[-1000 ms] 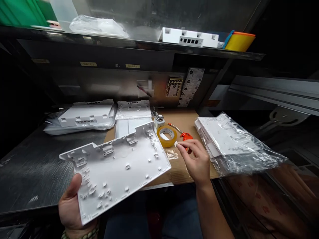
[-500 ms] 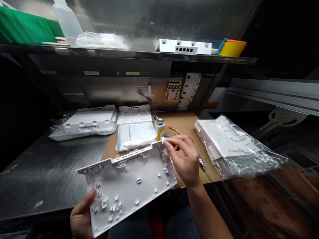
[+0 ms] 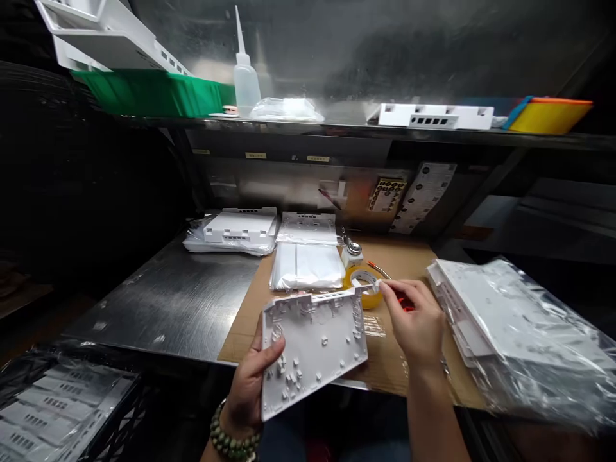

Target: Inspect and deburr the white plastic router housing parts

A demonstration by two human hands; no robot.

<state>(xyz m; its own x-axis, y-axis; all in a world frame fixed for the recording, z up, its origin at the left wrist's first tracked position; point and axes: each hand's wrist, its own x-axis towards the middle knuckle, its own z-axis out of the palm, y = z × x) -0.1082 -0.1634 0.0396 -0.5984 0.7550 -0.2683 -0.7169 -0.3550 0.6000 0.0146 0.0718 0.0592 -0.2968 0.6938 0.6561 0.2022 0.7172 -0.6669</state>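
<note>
A white plastic housing panel [image 3: 317, 346], its inner side with clips and posts facing up, is held tilted above the cardboard. My left hand [image 3: 250, 378] grips its left edge, thumb over the inner face and fingers behind. At the panel's top right corner my right hand [image 3: 416, 321] pinches something small and white [image 3: 377, 285], too small to make out. A roll of yellow tape [image 3: 369, 299] lies just behind that corner. Beyond it stands a small bottle with a metal cap [image 3: 353, 255].
Bagged white panels [image 3: 524, 321] lie at the right. More panels [image 3: 240, 226] and clear bags [image 3: 308, 264] are stacked at the back. Overhead, a shelf [image 3: 337, 130] holds a green bin [image 3: 154, 93] and a yellow container [image 3: 551, 117]. A crate of bagged parts [image 3: 52, 410] sits lower left.
The view has swung left, showing the crate and more of the green bin. The panel is turned and foreshortened, and my right fingertips are now slightly off its corner.
</note>
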